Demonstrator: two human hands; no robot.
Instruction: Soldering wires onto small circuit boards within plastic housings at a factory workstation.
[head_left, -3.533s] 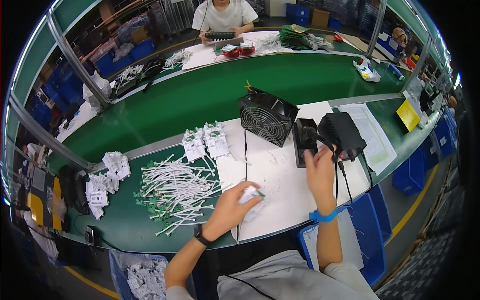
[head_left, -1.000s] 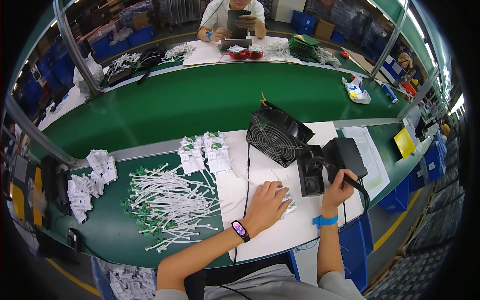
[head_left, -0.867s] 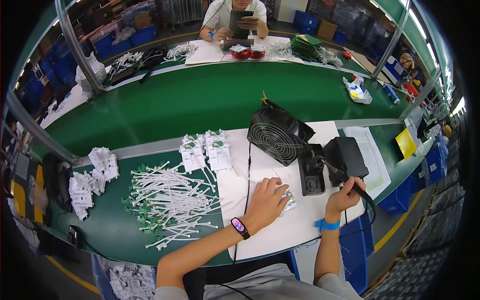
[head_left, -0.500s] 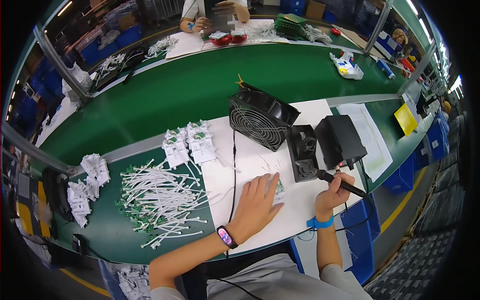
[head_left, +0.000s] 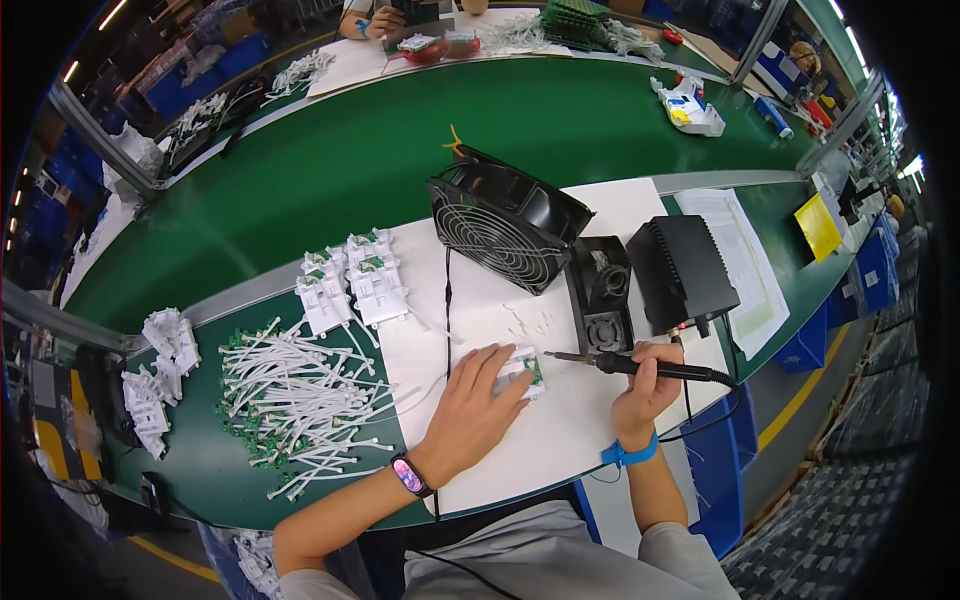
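Observation:
My left hand [head_left: 472, 410] rests on the white sheet, thumb and fingers around a small white plastic housing [head_left: 533, 392] with a green circuit board [head_left: 536, 369] in it. The fingers partly cover the housing. My right hand [head_left: 645, 402] grips a soldering iron [head_left: 655, 370] by its dark handle. Its metal tip points left and stands just to the right of the housing; whether it touches anything I cannot tell. A black iron holder [head_left: 604, 300] stands beyond the iron, beside a black box-shaped soldering station [head_left: 682, 272]. Small wire-like bits lie on the sheet beyond my left hand.
A black fan [head_left: 505, 225] stands at the sheet's far side, its cord [head_left: 447, 320] running toward me. Leftward lie a pile of white cables with green boards [head_left: 295, 400] and several white housings [head_left: 375, 285]. More housings [head_left: 150, 405] sit far left. A person works across the bench.
My right hand has swung the iron's tip from the holder down toward the housing. My left hand has closed in on the housing, which has shifted slightly left in view.

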